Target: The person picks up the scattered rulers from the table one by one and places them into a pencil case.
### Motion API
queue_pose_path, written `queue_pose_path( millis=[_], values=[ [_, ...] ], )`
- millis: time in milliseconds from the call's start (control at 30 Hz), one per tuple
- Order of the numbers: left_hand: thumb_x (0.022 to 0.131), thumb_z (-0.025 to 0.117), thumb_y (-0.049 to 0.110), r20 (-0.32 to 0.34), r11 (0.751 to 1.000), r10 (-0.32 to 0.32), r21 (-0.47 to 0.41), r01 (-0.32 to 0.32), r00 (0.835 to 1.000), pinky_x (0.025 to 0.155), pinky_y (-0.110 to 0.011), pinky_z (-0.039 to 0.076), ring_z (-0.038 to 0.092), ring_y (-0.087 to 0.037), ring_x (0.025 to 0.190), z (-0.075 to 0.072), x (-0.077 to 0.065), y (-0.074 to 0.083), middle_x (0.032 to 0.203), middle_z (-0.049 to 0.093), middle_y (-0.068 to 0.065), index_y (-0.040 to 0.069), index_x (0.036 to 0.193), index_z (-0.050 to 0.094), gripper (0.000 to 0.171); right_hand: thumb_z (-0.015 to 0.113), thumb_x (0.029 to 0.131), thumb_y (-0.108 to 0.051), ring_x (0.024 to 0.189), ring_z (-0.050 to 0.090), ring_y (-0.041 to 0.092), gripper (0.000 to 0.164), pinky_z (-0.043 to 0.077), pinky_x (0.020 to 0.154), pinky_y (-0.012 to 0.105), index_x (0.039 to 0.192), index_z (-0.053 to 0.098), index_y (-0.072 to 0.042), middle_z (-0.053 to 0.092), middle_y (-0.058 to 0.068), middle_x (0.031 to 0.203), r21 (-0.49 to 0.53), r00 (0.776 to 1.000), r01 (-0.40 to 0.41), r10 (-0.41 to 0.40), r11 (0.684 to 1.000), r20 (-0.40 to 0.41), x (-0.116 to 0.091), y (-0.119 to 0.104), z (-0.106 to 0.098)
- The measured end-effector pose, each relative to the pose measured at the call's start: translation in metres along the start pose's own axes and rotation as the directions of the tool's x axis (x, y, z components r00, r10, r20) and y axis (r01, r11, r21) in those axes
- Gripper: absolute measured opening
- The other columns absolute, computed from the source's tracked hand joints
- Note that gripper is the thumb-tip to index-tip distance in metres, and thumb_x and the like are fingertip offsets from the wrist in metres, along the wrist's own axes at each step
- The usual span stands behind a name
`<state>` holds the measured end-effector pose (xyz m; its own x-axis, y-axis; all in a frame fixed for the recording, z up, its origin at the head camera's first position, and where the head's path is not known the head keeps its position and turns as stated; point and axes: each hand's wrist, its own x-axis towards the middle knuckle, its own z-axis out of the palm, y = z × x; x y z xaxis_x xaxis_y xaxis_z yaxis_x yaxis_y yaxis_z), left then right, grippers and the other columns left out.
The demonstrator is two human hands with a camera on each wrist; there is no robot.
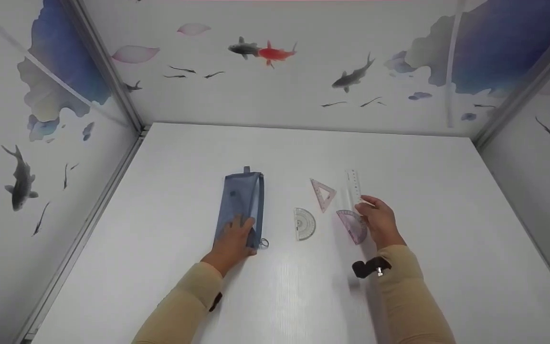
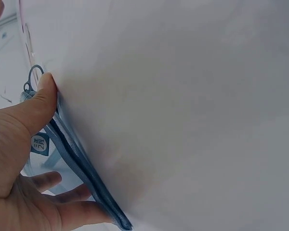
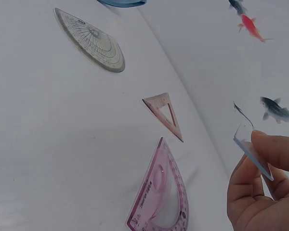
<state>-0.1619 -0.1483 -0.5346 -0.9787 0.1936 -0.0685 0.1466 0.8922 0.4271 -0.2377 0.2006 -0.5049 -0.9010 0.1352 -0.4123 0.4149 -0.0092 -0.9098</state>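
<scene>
A blue see-through zip pencil case (image 1: 240,193) lies left of centre, a ring pull at its near right corner. My left hand (image 1: 229,246) rests on its near half; in the left wrist view the thumb touches the corner by the ring and the fingers (image 2: 82,211) stretch across the case. My right hand (image 1: 381,220) pinches a clear ruler (image 1: 353,184) between thumb and fingers; the ruler appears edge-on in the right wrist view. A purple protractor (image 3: 154,202) overlaps the ruler's near end in the head view, beside the right hand.
Between the hands, a clear protractor (image 1: 305,224) and a pink set square (image 1: 323,195) lie on the white table (image 1: 275,296). Walls painted with fish (image 1: 275,53) enclose its back and sides. A black wrist mount (image 1: 369,267) sits on the right sleeve.
</scene>
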Motion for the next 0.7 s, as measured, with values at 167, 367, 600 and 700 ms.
queue_pose_path(
  millis=[167,367,600,700],
  values=[
    [0.077,0.082,0.022,0.001,1.000,0.001,0.017,-0.001,1.000,0.088,-0.059,0.047,0.041,-0.052,0.123,-0.002,0.000,0.001,0.143,0.032,-0.030,0.014,0.132,0.039,0.071,0.057,0.097,-0.011,0.115,0.046,0.025,0.050,0.039,0.098,0.033,0.144,0.042,-0.008,0.049,0.010,0.128,-0.029,1.000,-0.004,0.004,1.000,0.000,0.000,-0.002,0.009],
    [0.078,0.081,0.025,0.020,1.000,-0.011,0.027,0.010,1.000,0.088,-0.058,0.047,0.040,-0.052,0.124,-0.005,0.001,0.002,0.144,0.031,-0.028,0.015,0.132,0.037,0.070,0.058,0.096,-0.011,0.116,0.048,0.026,0.048,0.040,0.098,0.033,0.142,0.044,-0.010,0.051,0.010,0.129,-0.051,1.000,-0.010,0.010,0.999,0.011,-0.001,-0.004,0.021],
    [0.078,0.081,0.025,0.037,0.999,-0.036,0.004,0.036,0.999,0.090,-0.060,0.045,0.037,-0.051,0.127,-0.004,0.000,0.003,0.147,0.029,-0.026,0.016,0.135,0.036,0.073,0.061,0.094,-0.006,0.104,0.052,0.019,0.047,0.044,0.084,0.025,0.139,0.047,-0.004,0.054,0.011,0.123,-0.045,0.999,0.023,-0.021,0.999,0.040,-0.001,-0.003,0.040],
    [0.078,0.081,0.024,0.039,0.999,-0.034,-0.004,0.034,0.999,0.092,-0.058,0.045,0.037,-0.051,0.128,-0.003,0.000,0.003,0.147,0.028,-0.027,0.015,0.136,0.036,0.074,0.061,0.093,-0.005,0.099,0.053,0.017,0.046,0.045,0.079,0.023,0.137,0.048,-0.002,0.055,0.010,0.118,-0.045,0.998,0.039,-0.036,0.998,0.059,-0.001,-0.001,0.048]
  ],
)
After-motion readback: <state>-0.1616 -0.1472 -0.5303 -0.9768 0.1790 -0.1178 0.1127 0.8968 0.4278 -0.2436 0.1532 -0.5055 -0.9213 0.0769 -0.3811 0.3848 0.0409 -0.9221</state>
